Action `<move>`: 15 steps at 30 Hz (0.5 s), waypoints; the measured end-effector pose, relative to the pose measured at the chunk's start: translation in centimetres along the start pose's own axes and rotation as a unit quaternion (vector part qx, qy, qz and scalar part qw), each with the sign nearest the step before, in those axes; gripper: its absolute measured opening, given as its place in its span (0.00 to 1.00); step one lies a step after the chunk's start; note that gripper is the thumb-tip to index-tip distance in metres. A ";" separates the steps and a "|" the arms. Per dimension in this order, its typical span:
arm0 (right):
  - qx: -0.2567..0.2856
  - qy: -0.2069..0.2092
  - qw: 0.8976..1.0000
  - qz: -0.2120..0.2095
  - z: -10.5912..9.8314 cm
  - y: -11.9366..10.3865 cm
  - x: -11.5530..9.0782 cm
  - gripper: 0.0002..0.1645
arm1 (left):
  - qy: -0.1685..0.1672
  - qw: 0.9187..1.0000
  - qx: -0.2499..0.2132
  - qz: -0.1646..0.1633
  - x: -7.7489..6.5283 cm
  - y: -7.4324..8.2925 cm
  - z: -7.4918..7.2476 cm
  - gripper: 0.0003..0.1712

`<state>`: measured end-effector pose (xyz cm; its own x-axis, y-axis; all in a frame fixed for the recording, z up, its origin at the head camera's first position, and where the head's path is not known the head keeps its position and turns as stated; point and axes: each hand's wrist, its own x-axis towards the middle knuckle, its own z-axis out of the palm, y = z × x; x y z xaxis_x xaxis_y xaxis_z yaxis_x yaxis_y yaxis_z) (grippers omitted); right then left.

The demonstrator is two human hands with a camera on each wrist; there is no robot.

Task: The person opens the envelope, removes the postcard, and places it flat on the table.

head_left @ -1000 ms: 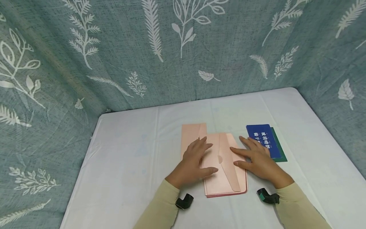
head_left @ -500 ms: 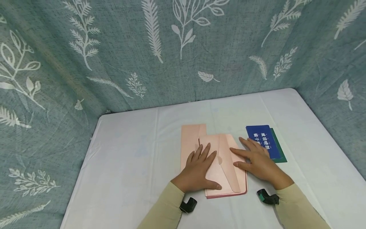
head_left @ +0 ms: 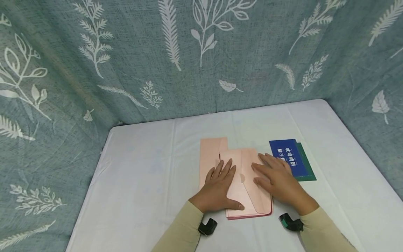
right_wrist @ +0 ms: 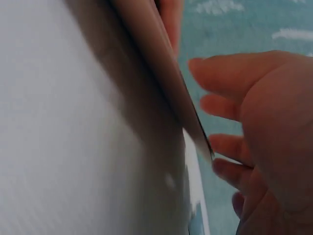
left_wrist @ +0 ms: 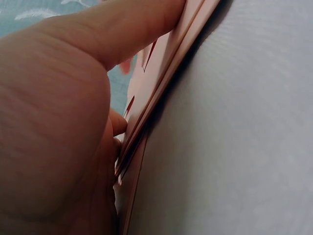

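Checking containers 1st: we've got a flat pale-pink paper envelope w/ a long slanted flap (head_left: pixel 258 201) and small half-round tab (head_left: pixel 242 178), so call it the pink envelope (head_left: pixel 237 189). It lies flat on the white cloth-covered table (head_left: pixel 141 175), approx. mid, overlapping a 2nd pale-pink paper piece w/ a fold line (head_left: pixel 209 150) on its left. Dark-red edge (head_left: pixel 248 217) peeks out along the bottom & lower right side of the pink envelope; we can't tell if that's an insert or smth underneath. Flap lies over the front. Contents hidden from us.

L hand (head_left: pixel 217 190): palm down, fingers fanned & straight, thumb well out to the side. It rests on the pink envelope's left half, outer fingers reaching over onto the 2nd pink piece. We see no pinch.

R hand (head_left: pixel 277 180): fingers straight-ish w/ gaps btwn them, tips at the flap side of the pink envelope. R wrist view has the thumb off the edge and fingertips right by it; we can't tell for sure if they're touching. Holding nothing afaict.

Just beyond R hand: dark-blue card w/ white characters (head_left: pixel 288 157), atop a green card (head_left: pixel 306 164) that sticks out right & below. R hand hides part of the blue one from us.
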<state>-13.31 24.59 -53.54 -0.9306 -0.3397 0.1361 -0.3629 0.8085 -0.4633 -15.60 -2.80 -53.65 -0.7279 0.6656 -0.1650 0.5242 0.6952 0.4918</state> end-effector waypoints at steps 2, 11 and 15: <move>0.003 -0.003 1.000 -0.014 0.5 -0.6 0.1 0.36 | 0.002 1.000 0.003 0.000 0.0 0.0 0.0 0.77; -0.008 -0.064 0.997 -0.036 2.4 -1.9 -0.1 0.59 | 0.000 1.000 0.016 -0.004 0.0 0.1 0.1 0.78; -0.009 -0.062 0.997 -0.037 2.4 -2.1 -0.1 0.59 | -0.001 1.000 0.017 -0.009 0.0 0.2 0.1 0.78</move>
<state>-12.35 21.80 -54.65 -0.8889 -0.4542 0.0595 -0.4317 0.7870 -0.4408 -15.52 -2.63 -53.65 -0.7358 0.6541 -0.1752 0.5266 0.7154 0.4592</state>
